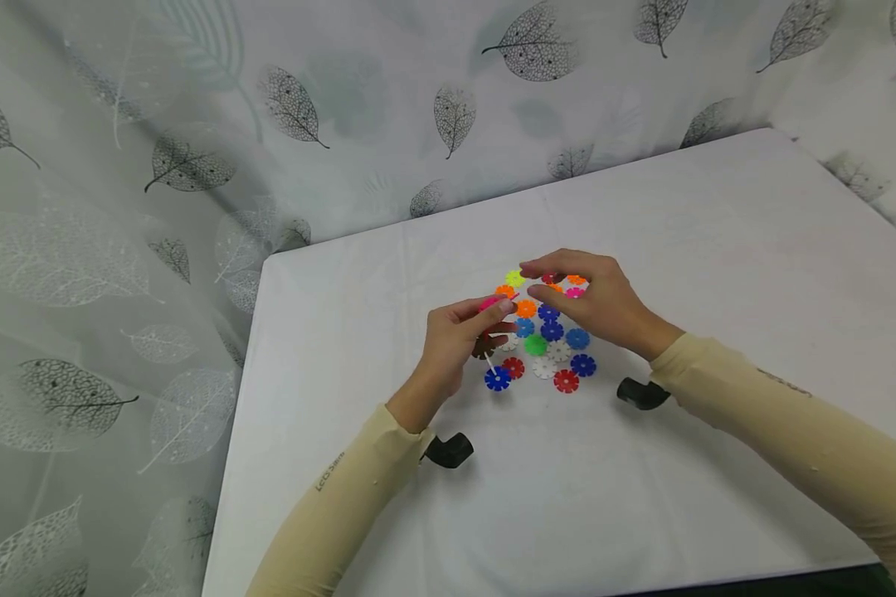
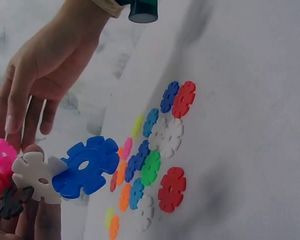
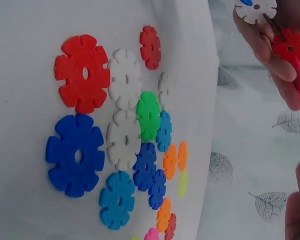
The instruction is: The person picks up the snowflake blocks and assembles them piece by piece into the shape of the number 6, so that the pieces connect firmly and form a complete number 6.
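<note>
My left hand pinches a joined chain of notched plastic snowflake discs above the white table. In the left wrist view the chain shows a blue disc, a white disc, a dark disc and a pink disc. The right wrist view adds a red disc between the white and pink ones. My right hand hovers just right of the chain, thumb and fingers apart, holding nothing. Loose discs lie beneath both hands, among them a green disc and a red disc.
Several more discs in blue, white, orange and yellow lie flat in a loose cluster on the white tablecloth. Dark camera housings hang below both wrists. A leaf-printed curtain stands behind and left of the table.
</note>
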The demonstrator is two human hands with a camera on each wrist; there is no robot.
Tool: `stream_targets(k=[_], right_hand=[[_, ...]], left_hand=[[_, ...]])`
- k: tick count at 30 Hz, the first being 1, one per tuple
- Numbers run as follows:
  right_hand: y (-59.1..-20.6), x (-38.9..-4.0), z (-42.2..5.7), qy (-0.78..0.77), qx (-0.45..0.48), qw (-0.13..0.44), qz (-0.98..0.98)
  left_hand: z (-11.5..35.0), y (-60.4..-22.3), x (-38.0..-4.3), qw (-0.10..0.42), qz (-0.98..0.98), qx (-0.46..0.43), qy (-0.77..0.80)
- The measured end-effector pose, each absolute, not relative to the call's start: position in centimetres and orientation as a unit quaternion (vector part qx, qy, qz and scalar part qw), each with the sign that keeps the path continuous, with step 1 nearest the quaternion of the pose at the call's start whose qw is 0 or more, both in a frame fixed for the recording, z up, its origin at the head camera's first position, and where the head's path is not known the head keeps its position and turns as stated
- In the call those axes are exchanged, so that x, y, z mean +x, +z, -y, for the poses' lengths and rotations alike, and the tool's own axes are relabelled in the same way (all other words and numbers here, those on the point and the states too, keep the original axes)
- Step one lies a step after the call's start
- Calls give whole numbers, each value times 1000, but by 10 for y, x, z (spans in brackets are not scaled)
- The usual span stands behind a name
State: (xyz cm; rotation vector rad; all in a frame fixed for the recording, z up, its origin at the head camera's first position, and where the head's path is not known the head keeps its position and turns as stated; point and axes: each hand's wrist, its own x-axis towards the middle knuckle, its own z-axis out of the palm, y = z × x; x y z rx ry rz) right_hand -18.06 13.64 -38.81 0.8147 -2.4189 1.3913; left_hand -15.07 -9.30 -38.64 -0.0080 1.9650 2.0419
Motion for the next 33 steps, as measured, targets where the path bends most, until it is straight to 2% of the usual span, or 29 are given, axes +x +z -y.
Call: stream_targets(k=[6,10,14,18,24,28,33], right_hand=[[-390,-184,-152,497,186,163,832],[-391,-187,-164,493,117,148,850],[-394,-189,-177,465,52,93,879],[-400,-193,-188,429,7,8,903],[-413,-198,-205,388,-3,-109,915],[-416,-197,-209,378,2,-142,915],[-417,-195,-207,376,10,-146,915]], left_hand=[[97,-388,-154,75,-707,28,703],[99,-387,-156,35,-712,28,701],[101,-385,-158,22,-699,-1,714],[104,-385,-161,19,-694,-24,719],[107,-385,-162,34,-670,-37,740],[107,-385,-162,47,-644,-33,762],[107,-386,-161,72,-630,-35,773]])
